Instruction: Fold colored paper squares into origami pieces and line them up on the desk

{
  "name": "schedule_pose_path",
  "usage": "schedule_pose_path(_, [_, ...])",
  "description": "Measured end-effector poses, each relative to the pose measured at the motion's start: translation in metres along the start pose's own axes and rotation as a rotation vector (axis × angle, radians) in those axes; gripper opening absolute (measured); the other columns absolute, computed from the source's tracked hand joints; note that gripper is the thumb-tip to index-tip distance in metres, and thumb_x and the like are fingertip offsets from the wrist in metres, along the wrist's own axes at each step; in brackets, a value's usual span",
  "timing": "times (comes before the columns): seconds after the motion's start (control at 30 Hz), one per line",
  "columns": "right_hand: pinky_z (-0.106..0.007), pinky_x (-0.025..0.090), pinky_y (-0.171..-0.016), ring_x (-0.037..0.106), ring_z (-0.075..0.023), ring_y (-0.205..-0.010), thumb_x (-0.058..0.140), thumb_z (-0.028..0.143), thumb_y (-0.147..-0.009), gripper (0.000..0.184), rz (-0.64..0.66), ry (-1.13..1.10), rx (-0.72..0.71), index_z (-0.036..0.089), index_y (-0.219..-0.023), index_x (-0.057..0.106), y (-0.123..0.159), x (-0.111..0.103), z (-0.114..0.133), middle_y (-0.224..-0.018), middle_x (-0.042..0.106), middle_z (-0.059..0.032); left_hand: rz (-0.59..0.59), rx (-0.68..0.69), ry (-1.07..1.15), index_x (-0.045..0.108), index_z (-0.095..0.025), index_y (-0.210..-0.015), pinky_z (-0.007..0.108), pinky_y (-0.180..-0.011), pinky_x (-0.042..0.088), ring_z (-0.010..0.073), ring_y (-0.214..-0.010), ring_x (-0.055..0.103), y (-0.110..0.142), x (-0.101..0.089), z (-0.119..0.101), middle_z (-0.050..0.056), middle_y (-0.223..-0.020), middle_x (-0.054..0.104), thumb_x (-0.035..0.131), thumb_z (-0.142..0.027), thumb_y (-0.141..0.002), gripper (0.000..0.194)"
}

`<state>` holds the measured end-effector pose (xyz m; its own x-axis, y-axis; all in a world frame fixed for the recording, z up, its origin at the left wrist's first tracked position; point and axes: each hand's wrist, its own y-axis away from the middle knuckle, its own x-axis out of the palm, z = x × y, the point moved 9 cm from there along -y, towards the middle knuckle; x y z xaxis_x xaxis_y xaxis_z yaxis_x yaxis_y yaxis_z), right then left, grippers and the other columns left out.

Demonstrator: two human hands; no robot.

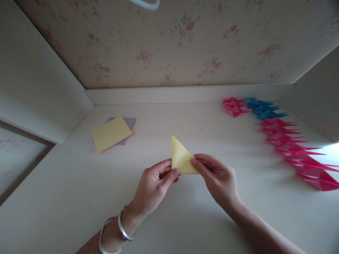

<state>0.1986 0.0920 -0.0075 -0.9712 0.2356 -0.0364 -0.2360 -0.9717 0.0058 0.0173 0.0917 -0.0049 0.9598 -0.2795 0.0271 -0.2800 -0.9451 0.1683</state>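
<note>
A yellow sheet of origami paper [181,157], folded into a triangle, is held between my two hands over the white table. My left hand [156,181] pinches its lower left corner, thumb in front and fingers behind. On the right slanted edge, my right hand [218,174] grips the paper between thumb and fingers. One point of the triangle stands up toward the wall. The fingertips behind the paper are partly hidden.
At the left lie yellow sheets [111,134] over purple sheets [129,122]. Pink folded paper figures [291,150] line the right side, with blue ones [265,108] and more pink ones [234,107] farther back. A floral-papered wall [164,46] rises behind the table [79,197].
</note>
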Motion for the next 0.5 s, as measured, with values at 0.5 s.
schedule_pose_path(0.5, [-0.021,0.059,-0.062,0.073,-0.0159,-0.069,0.08,0.035,-0.075,0.014,-0.052,0.022,-0.008,0.024,-0.083,0.077,-0.0025,-0.0043,0.0003,-0.078,0.078,-0.0018,0.043,0.024,-0.245,0.072,-0.018,-0.095,0.022,-0.065,0.054,0.0174,-0.074,0.07,0.0011,0.0053,-0.0028,0.004,-0.081,0.074,0.062,-0.038,-0.09,0.023])
